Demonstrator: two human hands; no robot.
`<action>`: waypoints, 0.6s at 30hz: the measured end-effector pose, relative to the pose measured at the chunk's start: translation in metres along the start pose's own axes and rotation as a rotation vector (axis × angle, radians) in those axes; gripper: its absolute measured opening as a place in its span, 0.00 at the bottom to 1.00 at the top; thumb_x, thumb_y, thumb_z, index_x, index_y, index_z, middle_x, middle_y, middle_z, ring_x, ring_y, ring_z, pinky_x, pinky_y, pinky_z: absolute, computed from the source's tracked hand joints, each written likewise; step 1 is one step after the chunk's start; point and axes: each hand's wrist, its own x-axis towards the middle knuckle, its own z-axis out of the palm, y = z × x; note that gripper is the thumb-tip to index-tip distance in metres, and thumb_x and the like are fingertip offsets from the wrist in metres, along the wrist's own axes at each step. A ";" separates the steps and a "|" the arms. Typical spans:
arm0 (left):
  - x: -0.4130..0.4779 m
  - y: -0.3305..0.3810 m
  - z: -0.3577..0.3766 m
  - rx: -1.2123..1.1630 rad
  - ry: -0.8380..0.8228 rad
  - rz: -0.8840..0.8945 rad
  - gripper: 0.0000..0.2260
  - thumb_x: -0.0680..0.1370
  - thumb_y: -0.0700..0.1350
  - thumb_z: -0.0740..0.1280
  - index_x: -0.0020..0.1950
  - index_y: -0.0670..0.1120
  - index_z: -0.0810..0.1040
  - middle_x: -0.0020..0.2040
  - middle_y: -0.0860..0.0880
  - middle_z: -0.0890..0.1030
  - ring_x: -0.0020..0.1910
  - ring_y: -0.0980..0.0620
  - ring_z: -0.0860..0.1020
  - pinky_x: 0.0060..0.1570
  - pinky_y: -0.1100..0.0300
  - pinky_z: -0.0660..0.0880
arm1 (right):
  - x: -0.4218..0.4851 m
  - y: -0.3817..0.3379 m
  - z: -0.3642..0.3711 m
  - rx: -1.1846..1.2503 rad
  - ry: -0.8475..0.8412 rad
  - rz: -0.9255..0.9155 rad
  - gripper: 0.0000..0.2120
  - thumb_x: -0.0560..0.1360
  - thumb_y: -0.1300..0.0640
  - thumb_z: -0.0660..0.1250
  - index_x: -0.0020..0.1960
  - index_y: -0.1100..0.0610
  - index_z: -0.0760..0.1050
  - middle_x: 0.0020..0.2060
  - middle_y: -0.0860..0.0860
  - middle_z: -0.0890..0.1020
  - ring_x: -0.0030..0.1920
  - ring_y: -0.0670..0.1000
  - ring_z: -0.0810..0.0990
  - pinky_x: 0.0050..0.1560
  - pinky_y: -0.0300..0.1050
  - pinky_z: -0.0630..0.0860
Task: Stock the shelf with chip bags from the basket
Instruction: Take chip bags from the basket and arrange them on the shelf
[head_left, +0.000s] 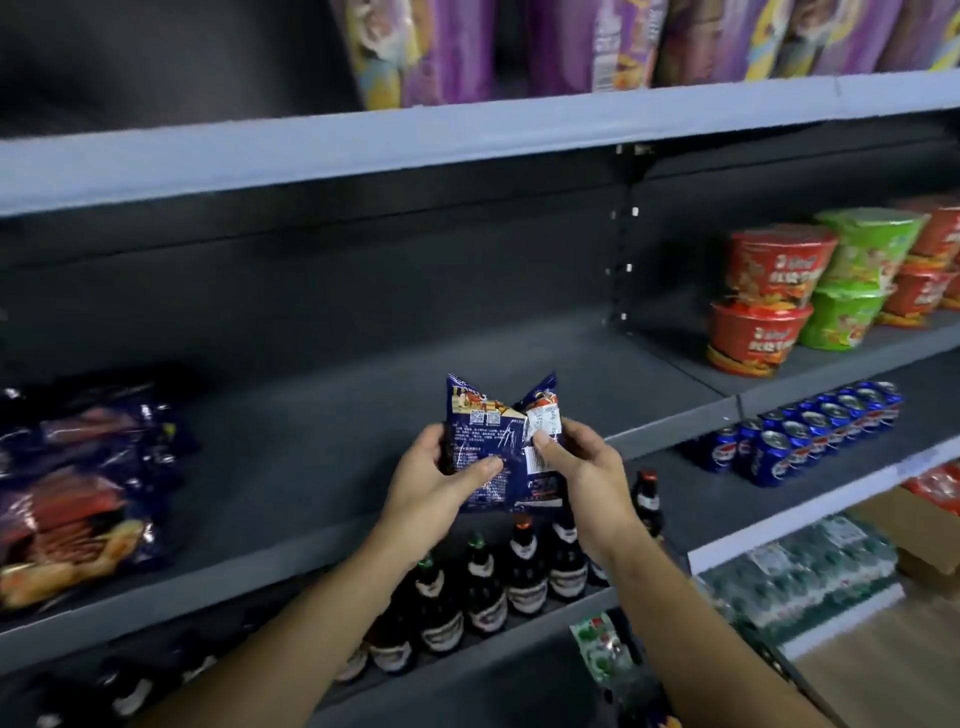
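At centre frame the left hand (434, 480) and right hand (584, 470) both pinch one dark blue chip bag (491, 441) over the middle shelf (322, 426). Several stocked bags (83, 467) already lie at far left. Much of the shelf is bare, and the basket is out of view.

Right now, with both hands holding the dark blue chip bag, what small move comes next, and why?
Probably ease the dark blue chip bag forward onto the dark grey shelf board: the left hand and right hand grip it near the edge, and bare board lies beside the stocked blue bags at left.
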 end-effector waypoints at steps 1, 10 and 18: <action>0.001 -0.001 -0.019 0.003 0.029 0.006 0.17 0.71 0.43 0.78 0.57 0.49 0.78 0.51 0.51 0.86 0.51 0.52 0.85 0.55 0.51 0.80 | 0.003 0.003 0.020 0.002 -0.026 0.007 0.10 0.79 0.62 0.70 0.60 0.60 0.79 0.50 0.58 0.87 0.49 0.59 0.87 0.49 0.54 0.84; 0.005 -0.003 -0.161 -0.047 0.278 0.027 0.16 0.72 0.42 0.77 0.57 0.49 0.78 0.50 0.53 0.86 0.49 0.57 0.84 0.50 0.60 0.80 | 0.027 0.020 0.174 -0.078 -0.218 0.014 0.09 0.79 0.62 0.69 0.59 0.59 0.80 0.49 0.58 0.87 0.47 0.58 0.87 0.45 0.52 0.83; 0.013 -0.015 -0.224 -0.049 0.356 0.058 0.17 0.74 0.44 0.76 0.60 0.49 0.76 0.52 0.53 0.85 0.48 0.63 0.82 0.45 0.71 0.76 | 0.039 0.035 0.246 -0.134 -0.274 0.002 0.07 0.80 0.61 0.68 0.57 0.58 0.81 0.49 0.58 0.87 0.47 0.57 0.86 0.47 0.53 0.83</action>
